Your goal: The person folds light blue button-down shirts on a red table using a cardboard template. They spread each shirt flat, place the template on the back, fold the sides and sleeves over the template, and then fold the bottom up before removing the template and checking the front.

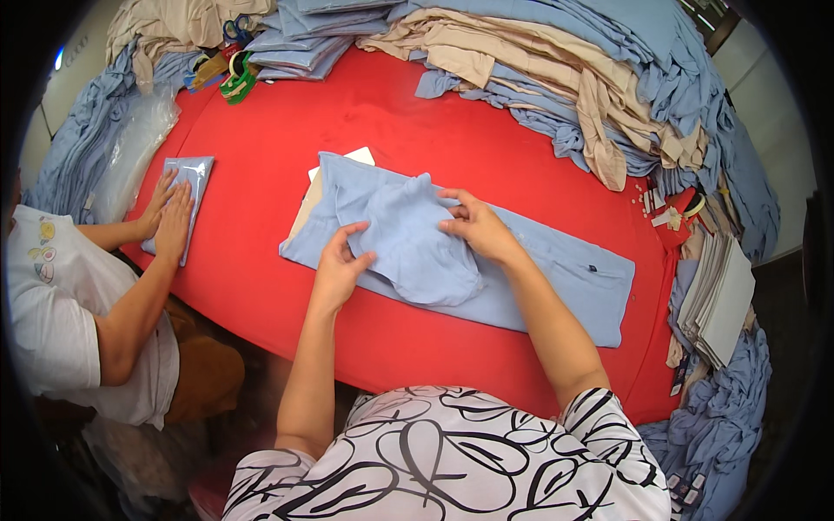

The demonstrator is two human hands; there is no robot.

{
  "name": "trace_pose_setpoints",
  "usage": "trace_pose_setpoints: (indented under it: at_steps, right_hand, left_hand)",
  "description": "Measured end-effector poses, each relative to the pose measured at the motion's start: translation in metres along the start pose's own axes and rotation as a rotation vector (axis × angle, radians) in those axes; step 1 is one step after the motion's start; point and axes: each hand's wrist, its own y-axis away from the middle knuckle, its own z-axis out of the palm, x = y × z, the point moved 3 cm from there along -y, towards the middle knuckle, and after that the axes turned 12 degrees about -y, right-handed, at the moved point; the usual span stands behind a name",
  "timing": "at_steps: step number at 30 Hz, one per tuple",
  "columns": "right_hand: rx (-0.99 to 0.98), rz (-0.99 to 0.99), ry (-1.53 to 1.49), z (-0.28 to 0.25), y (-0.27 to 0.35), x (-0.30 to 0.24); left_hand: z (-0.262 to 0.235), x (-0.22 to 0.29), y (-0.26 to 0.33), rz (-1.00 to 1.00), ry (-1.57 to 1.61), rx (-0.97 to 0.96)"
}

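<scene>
A light blue garment (556, 265) lies folded lengthwise on the red table in front of me. A rounded, loosely bunched piece of the same blue cloth (417, 247) rests over its left half. At that piece's left edge is my left hand (339, 267), thumb and forefinger apart, fingertips at the fabric. My right hand (479, 227) touches its upper right side, with a gap between thumb and fingers. Neither hand shows a firm grip. A white card (360, 157) and a beige strip (306, 208) stick out from under the garment's left end.
On the left, a co-worker's hands (172, 213) press a bagged blue garment (201, 168). Clear bags (139, 161), a green tape dispenser (237, 80) and packed garments (300, 56) lie farther back. Blue and beige clothes (539, 69) pile along the far side; white cards (717, 300) stack at right.
</scene>
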Motion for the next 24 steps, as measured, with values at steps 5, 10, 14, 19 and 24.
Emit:
trace_pose_setpoints:
  at_steps: [5, 10, 14, 19, 24]
  right_hand:
    - [-0.192, -0.107, 0.104, 0.012, 0.022, -0.03]
    - [-0.103, 0.043, 0.221, 0.015, 0.046, -0.022]
    - [-0.049, 0.061, 0.218, 0.01, 0.047, -0.011]
    - [0.096, -0.077, 0.349, 0.002, 0.038, -0.002]
    - [0.193, -0.024, 0.393, 0.011, 0.065, -0.012]
  left_hand:
    - [0.0, 0.012, 0.012, -0.046, 0.082, -0.105]
    - [-0.009, -0.006, 0.014, -0.118, 0.303, -0.111]
    - [-0.005, -0.012, -0.001, -0.141, 0.397, -0.037]
    - [-0.01, 0.01, -0.023, -0.081, 0.248, -0.008]
    - [-0.018, 0.011, -0.011, -0.117, -0.025, 0.011]
